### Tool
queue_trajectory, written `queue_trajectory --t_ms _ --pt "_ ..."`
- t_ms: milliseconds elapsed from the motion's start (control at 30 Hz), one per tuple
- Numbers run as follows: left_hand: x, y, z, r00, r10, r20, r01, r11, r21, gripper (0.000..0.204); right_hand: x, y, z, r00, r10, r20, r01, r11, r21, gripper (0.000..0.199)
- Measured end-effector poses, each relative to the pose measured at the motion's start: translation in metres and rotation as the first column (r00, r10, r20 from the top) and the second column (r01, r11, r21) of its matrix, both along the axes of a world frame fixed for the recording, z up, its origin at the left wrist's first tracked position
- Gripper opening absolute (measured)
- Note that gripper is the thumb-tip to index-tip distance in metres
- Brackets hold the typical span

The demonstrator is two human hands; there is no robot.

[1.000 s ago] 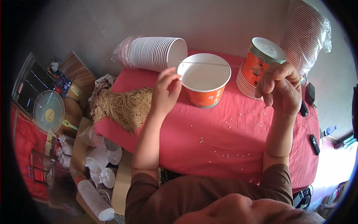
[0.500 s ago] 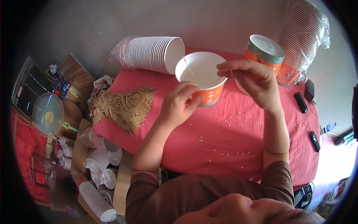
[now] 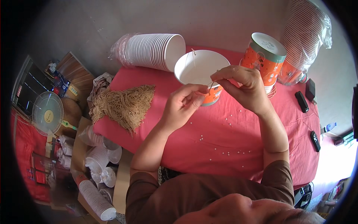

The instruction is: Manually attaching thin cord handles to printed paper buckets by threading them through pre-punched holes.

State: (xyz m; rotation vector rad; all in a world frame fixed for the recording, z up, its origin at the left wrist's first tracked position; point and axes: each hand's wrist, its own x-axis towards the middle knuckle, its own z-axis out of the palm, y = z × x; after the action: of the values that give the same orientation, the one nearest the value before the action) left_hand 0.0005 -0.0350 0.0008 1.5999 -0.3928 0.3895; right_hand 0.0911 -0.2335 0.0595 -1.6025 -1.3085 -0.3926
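Observation:
A paper bucket, white inside and orange outside with a green base band, stands upright on the table before me. My left hand is at its near rim, thumb and forefinger closed around a thin beige cord. Just right of it, my right hand pinches the same cord above the rim. Another bit of cord hangs over the bucket's far rim. Left of my left arm lies a thick bundle of beige cords.
The table has a pink cloth with several tiny white beads scattered on it. Behind are a white bucket stack on its side, upside-down orange buckets and a wrapped stack. Black devices lie right; a carton stands left.
My right hand has come down and left, close to my left hand at the near rim. The left hand shifted slightly right. The cord's other end now lies over the far rim.

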Motion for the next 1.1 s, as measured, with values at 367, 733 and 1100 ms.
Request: queue_trajectory --t_ms 367,733,1100 --pt "0.005 0.0 -0.012 0.986 -0.116 -0.12 0.104 0.989 -0.101 0.013 0.002 0.003 -0.002 1.0 -0.013 -0.02 0.013 1.0 -0.008 0.02" --pt "0.003 0.01 0.002 0.965 0.244 0.094 -0.261 0.919 0.294 0.007 0.008 -0.005 0.0 0.972 -0.215 0.089 0.233 0.902 -0.364 0.01" --pt "-0.003 -0.002 0.006 0.877 0.293 0.381 -0.447 0.787 0.425 0.012 -0.012 0.002 0.005 0.97 0.001 -0.245 -0.115 0.885 -0.451 0.043"
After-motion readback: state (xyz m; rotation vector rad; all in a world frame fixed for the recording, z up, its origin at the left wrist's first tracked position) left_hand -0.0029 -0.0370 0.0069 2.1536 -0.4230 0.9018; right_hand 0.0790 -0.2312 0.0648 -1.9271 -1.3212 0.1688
